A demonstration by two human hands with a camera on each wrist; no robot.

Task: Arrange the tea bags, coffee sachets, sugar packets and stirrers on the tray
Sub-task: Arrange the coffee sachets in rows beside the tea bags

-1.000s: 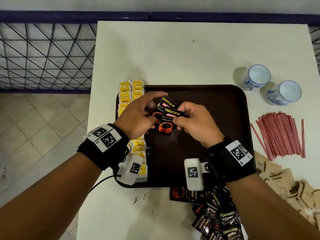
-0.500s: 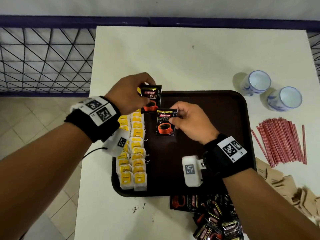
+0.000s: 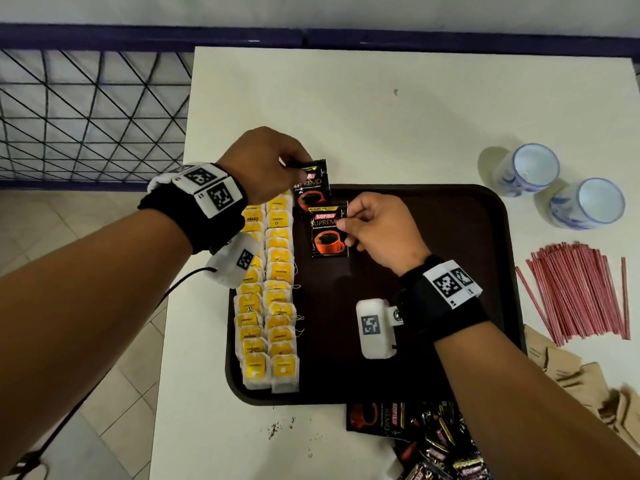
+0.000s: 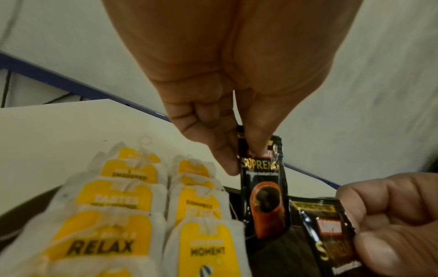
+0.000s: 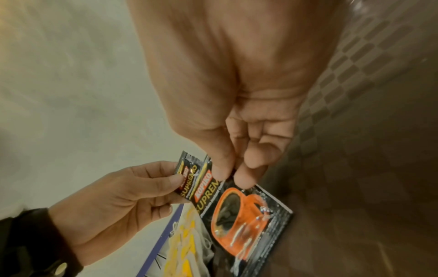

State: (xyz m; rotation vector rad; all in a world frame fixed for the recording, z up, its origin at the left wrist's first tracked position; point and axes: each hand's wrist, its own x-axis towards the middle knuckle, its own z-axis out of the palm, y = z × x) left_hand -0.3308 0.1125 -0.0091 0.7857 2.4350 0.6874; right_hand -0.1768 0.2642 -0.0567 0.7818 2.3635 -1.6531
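- Coffee sachets were held one to each hand: the left hand (image 3: 263,164) pinched the far sachet (image 3: 310,185) by its top edge between thumb and curled fingers, hanging it upright over the far rim of the tray (image 3: 485,216).
- Right hand (image 3: 381,230) pinched the near sachet (image 3: 329,232) at its upper right corner, just above the tray floor; the two sachets nearly touched, the near one just toward the person from the far one.
- Both sachets sat immediately right of the tea bags (image 3: 266,296), which lay in two overlapping columns along the tray's left side; their exact number could not be counted.
- Just off the tray's near edge lay a heap of loose coffee sachets (image 3: 426,441), too tumbled to count.
- Right of the tray lay a bundle of red stirrers (image 3: 581,289), too many to count, with one lying apart at its right.
- Brown sugar packets (image 3: 581,379) were piled off the tray's near right corner.
- Two blue-and-white cups (image 3: 530,168) stood off its far right corner, both on the white table (image 3: 381,109).
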